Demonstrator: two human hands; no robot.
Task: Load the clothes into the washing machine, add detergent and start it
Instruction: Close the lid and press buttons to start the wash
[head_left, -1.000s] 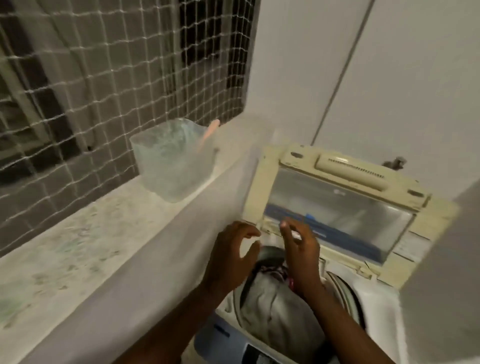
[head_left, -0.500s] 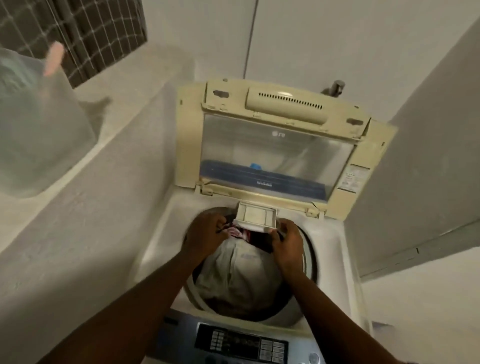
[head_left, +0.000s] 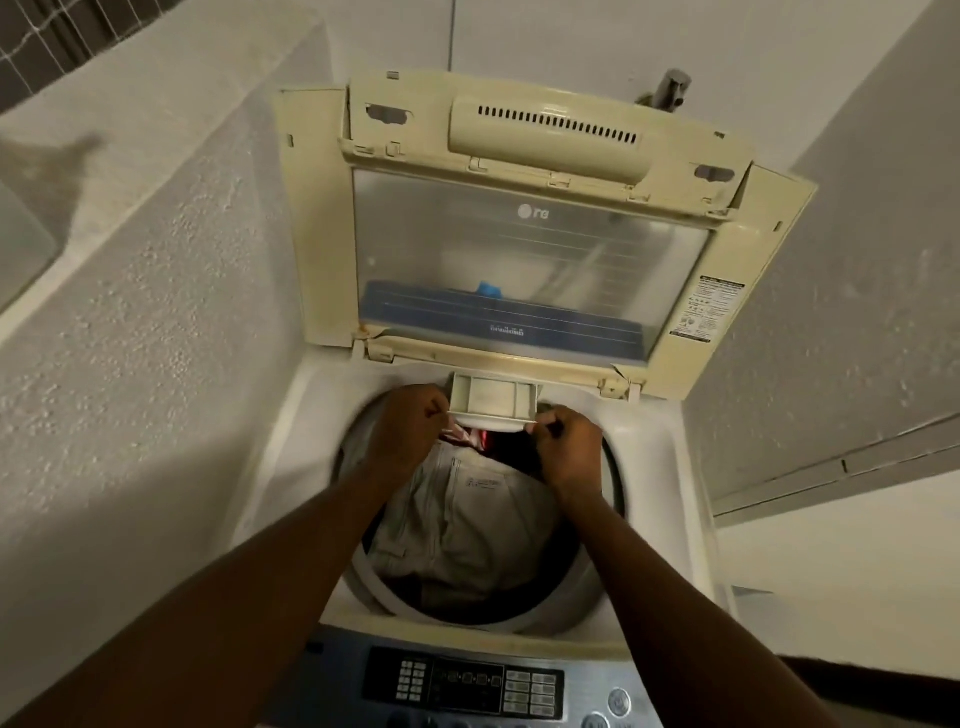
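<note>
A top-loading washing machine (head_left: 291, 467) stands below me with its yellowed lid (head_left: 519, 260) raised upright. The drum holds clothes: a grey-beige garment (head_left: 467, 519) on top, with red and dark fabric (head_left: 498, 447) behind it. A small white detergent drawer (head_left: 491, 397) is pulled out from the back rim over the drum. My left hand (head_left: 410, 436) grips the drawer's left front corner. My right hand (head_left: 569, 447) pinches its right front corner. The drawer's compartments look empty.
The control panel (head_left: 467, 686) with buttons lies at the machine's near edge. A rough white ledge wall (head_left: 156, 312) rises close on the left and a grey wall (head_left: 857, 312) on the right. A tap (head_left: 670, 88) sticks out behind the lid.
My view swung right and down from the ledge and its plastic tub to the machine. Both hands took hold of the detergent drawer, which now stands pulled out.
</note>
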